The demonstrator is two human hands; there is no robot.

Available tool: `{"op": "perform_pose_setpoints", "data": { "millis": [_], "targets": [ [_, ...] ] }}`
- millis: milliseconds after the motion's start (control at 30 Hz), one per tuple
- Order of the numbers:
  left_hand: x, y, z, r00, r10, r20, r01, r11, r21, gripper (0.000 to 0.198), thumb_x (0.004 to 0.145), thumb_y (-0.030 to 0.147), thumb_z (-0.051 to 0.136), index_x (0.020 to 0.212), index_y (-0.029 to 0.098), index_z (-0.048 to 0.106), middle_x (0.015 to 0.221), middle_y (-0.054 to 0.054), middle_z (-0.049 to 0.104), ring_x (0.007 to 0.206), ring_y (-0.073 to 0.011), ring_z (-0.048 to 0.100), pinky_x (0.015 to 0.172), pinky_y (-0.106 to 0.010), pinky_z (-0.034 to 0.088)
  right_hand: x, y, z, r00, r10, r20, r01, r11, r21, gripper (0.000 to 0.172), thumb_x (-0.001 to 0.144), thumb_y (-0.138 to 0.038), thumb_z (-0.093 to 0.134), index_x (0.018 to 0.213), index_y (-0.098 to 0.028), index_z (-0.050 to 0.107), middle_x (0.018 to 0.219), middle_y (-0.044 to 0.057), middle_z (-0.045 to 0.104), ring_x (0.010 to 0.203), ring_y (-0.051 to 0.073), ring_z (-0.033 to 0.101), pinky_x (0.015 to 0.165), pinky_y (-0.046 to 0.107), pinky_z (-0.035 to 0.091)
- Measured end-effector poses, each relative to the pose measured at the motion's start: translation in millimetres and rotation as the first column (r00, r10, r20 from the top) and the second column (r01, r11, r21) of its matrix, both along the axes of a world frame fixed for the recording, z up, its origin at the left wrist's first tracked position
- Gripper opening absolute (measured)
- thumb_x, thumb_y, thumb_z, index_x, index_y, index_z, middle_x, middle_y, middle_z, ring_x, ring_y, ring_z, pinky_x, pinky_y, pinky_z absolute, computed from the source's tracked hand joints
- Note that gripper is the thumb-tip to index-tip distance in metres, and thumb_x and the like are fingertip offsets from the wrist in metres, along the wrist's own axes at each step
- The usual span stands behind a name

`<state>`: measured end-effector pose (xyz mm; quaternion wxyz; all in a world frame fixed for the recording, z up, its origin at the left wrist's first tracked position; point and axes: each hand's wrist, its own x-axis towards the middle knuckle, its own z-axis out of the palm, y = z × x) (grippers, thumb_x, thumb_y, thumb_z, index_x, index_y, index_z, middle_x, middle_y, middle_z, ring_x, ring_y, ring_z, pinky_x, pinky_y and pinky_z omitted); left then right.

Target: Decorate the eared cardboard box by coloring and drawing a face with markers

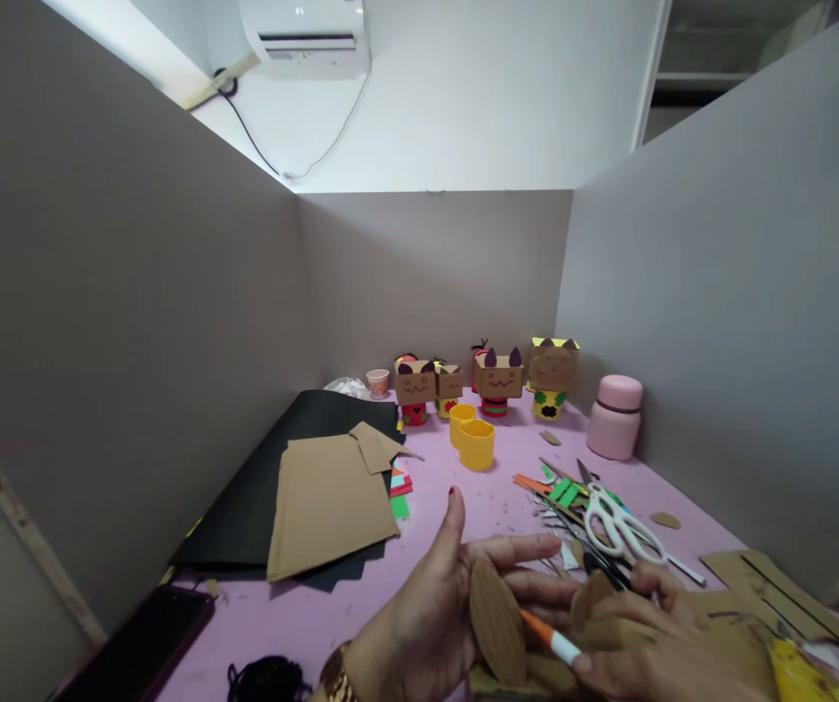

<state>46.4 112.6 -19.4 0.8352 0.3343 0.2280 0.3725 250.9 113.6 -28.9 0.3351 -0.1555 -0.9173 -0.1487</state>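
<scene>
My left hand (pixel 434 604) is low in the middle of the view, palm up with the thumb raised. It holds an oval piece of brown cardboard (pixel 497 619) against its fingers. My right hand (pixel 654 648) is closed around an orange and white pen (pixel 551 639), whose tip meets the oval piece. A smaller brown cutout (pixel 591 597) is pinched near the right fingers. White scissors (pixel 620 526) lie just beyond the hands on the pink table (pixel 507 497).
Cardboard box figures (pixel 499 378) stand at the back by two yellow cups (pixel 474 441) and a pink jar (pixel 616 417). Brown (pixel 328 502) and black sheets (pixel 265 487) lie left. A phone (pixel 138 648) lies at the front left. Grey partitions (pixel 741 341) wall in the table.
</scene>
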Motion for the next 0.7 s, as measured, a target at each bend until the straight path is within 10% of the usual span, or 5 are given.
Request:
{"op": "perform_pose_setpoints", "data": {
  "millis": [700],
  "targets": [
    [0, -2, 3.1, 0.999, 0.021, -0.044, -0.021, 1.000, -0.011, 0.089, 0.079, 0.076, 0.025, 0.116, 0.004, 0.063, 0.104, -0.020, 0.073, 0.094, -0.0279, 0.066, 0.084, -0.038, 0.042, -9, 3, -0.6, 1.000, 0.015, 0.019, -0.016, 1.000, 0.022, 0.046, 0.101, -0.037, 0.024, 0.076, -0.026, 0.061, 0.061, -0.007, 0.072, 0.055, 0.012, 0.069, 0.054, 0.032, 0.042]
  ]
}}
